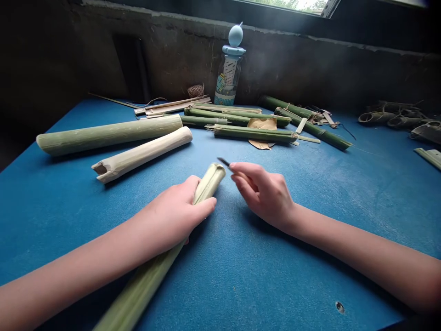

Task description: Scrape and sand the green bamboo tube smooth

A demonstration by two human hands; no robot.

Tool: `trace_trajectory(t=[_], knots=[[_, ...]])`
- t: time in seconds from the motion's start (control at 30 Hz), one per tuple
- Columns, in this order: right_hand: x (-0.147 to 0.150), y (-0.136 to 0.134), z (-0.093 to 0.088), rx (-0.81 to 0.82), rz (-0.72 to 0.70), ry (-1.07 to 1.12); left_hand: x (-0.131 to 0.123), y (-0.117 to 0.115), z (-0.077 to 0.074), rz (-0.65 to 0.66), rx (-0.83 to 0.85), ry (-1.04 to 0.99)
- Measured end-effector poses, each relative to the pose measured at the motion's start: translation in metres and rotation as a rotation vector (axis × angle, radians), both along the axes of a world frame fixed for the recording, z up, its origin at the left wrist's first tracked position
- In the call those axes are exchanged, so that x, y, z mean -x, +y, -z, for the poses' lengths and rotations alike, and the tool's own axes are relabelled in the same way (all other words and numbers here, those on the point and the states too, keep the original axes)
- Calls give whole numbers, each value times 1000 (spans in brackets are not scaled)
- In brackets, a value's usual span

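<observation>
My left hand (182, 207) is wrapped round a pale green bamboo stalk (146, 285) near its far end. The stalk slants from the bottom edge up toward the middle, and its far end (217, 170) shows a notch or groove. Pinched in my right hand (263, 193) is a small knife (223, 162), its dark tip pointing left. A narrow gap separates the tip from the stalk's end. Most of the knife's handle is hidden by my fingers.
On the blue table (292, 276) lie a thick bamboo tube (110, 135) and a peeled tube (144, 154) at left. Green bamboo bundles (255, 133) lie behind. A glass bottle (227, 78) stands near the wall, with twine (196, 90) beside it. Cut tubes (377, 118) sit far right.
</observation>
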State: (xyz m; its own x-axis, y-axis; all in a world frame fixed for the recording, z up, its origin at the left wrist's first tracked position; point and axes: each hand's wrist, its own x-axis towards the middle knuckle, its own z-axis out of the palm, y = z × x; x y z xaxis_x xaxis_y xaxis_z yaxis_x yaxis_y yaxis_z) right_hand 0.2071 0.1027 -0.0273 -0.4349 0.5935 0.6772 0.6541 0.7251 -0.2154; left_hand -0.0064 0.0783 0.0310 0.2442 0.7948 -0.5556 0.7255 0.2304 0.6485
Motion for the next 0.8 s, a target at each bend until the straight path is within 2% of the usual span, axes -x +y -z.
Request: trace_trajectory(t=[0.07,0.13,0.2,0.33,0.47,0.63,0.8], knots=[[-2,3,1,-37,24,20,3,0,3,-37,117,-205],[-4,5,0,47,12,54,5,-1,6,-89,190,-375],[-6,6,-1,163,-37,79,6,-1,10,-112,173,-400],[-7,3,-3,191,-140,36,5,-2,14,-131,123,-335],[-6,4,-2,151,-135,-1,1,-3,12,-133,89,-257],[-4,1,-1,110,-89,-33,-6,-4,4,-45,17,-47],[-9,-6,-11,107,-59,-164,-8,-4,0,64,-112,126]])
